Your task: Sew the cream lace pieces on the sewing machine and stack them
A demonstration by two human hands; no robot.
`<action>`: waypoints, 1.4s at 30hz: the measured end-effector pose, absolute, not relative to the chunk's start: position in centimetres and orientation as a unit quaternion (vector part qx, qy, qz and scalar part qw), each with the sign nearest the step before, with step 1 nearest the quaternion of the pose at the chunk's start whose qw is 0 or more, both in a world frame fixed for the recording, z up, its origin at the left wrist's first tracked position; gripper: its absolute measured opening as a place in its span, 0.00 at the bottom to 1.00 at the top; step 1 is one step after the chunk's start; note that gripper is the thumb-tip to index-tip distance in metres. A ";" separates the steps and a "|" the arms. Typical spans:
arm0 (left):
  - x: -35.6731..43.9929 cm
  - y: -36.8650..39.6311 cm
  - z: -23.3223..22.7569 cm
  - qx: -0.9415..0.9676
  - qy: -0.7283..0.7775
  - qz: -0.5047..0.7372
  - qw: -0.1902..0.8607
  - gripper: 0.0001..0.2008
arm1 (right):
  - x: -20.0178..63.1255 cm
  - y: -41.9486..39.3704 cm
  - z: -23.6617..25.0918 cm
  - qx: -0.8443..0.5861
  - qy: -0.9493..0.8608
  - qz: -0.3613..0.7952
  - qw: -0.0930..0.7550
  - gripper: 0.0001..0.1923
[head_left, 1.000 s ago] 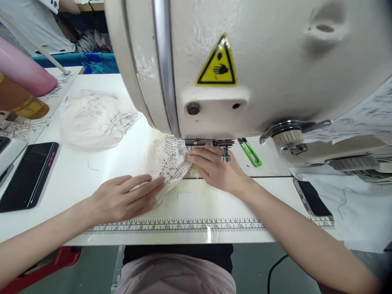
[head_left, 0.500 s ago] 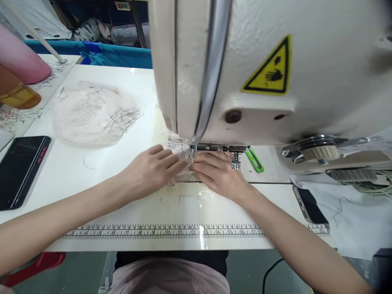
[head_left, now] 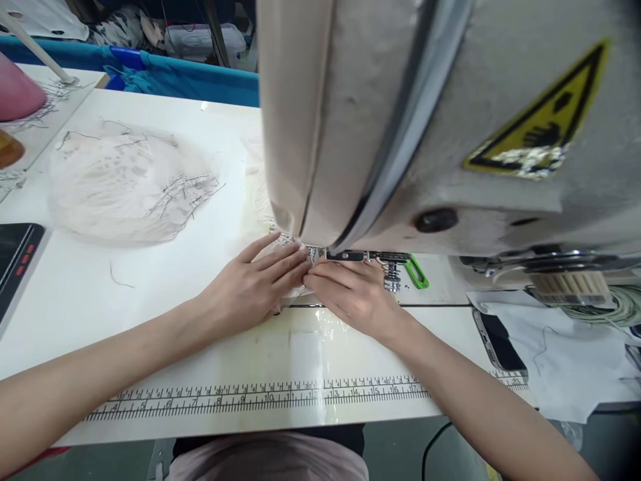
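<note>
White lace fabric point(head_left: 261, 200) lies under the head of the sewing machine point(head_left: 380, 120), much of it hidden by the machine and my hands. My left hand point(head_left: 253, 284) rests on the lace left of the needle area, its fingers stretched out flat. Close beside it, my right hand point(head_left: 358, 297) has its fingers pressed together at the lace edge, thumb hidden, just in front of the metal presser parts point(head_left: 345, 255). The fingertips of both hands almost meet.
A pale sheer fabric bundle point(head_left: 125, 187) with dark thread ends lies left. Green thread snips point(head_left: 416, 272) sit behind my right hand. One phone point(head_left: 17, 260) lies far left, another point(head_left: 498, 339) at right by white cloth point(head_left: 575, 361). A printed ruler point(head_left: 270, 395) runs along the front edge.
My left hand has gone from curled fingers to fingers laid flat on the lace. My right hand stays by the presser parts. The view has shifted, and the machine head looms larger.
</note>
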State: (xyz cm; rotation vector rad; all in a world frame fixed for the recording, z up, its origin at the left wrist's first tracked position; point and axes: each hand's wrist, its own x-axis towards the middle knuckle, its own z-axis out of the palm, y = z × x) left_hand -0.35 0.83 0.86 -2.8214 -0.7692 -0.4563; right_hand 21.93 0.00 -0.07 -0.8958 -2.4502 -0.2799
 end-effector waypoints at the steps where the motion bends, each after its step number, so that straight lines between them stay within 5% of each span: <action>1: -0.4 0.9 0.7 -0.951 -0.258 -0.148 0.088 0.20 | 22.0 0.0 -0.1 -0.332 -0.903 -0.104 0.251 0.12; 42: -0.2 0.9 0.2 -0.943 -0.255 -0.169 0.127 0.19 | 23.1 0.3 -0.5 -0.365 -0.901 -0.064 0.226 0.12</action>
